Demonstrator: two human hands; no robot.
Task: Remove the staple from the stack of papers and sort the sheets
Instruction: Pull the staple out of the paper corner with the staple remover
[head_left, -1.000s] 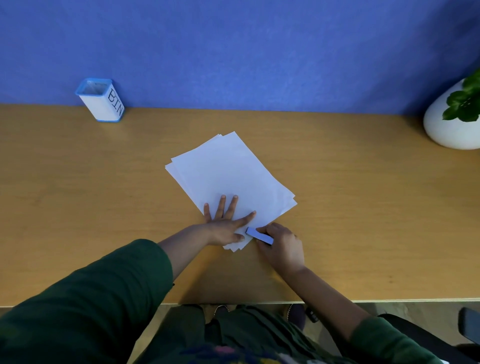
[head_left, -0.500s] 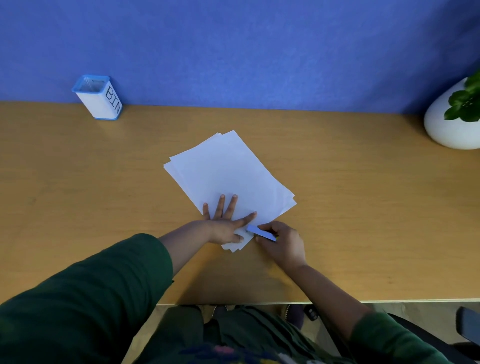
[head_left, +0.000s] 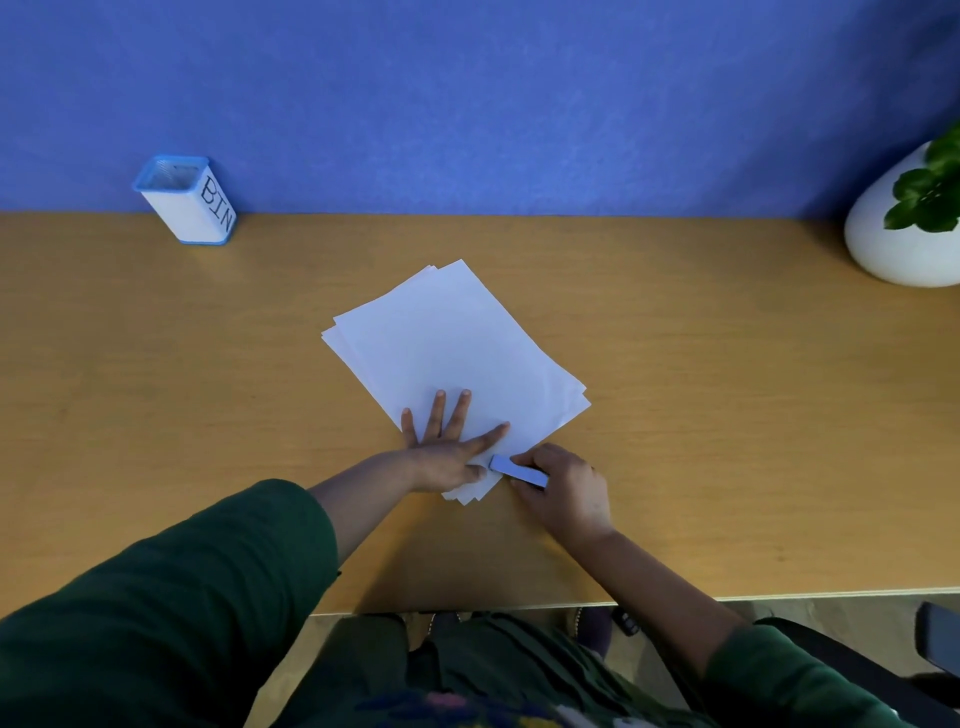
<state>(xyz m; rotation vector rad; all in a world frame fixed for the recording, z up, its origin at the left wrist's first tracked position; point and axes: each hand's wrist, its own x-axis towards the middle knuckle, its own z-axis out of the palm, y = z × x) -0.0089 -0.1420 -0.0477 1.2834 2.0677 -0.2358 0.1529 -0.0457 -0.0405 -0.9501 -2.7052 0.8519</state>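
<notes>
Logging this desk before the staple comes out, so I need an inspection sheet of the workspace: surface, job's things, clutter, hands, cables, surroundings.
Surface: wooden desk, bare around the work.
Job's things: stack of papers, white, fanned, lying askew mid-desk; staple not visible; blue tool at the stack's near corner.
Clutter: container marked BIN far left; white plant pot far right.
Hands: left hand flat on the stack; right hand grips the blue tool.
Cables: nothing seen.
Surroundings: blue wall behind the desk.
</notes>
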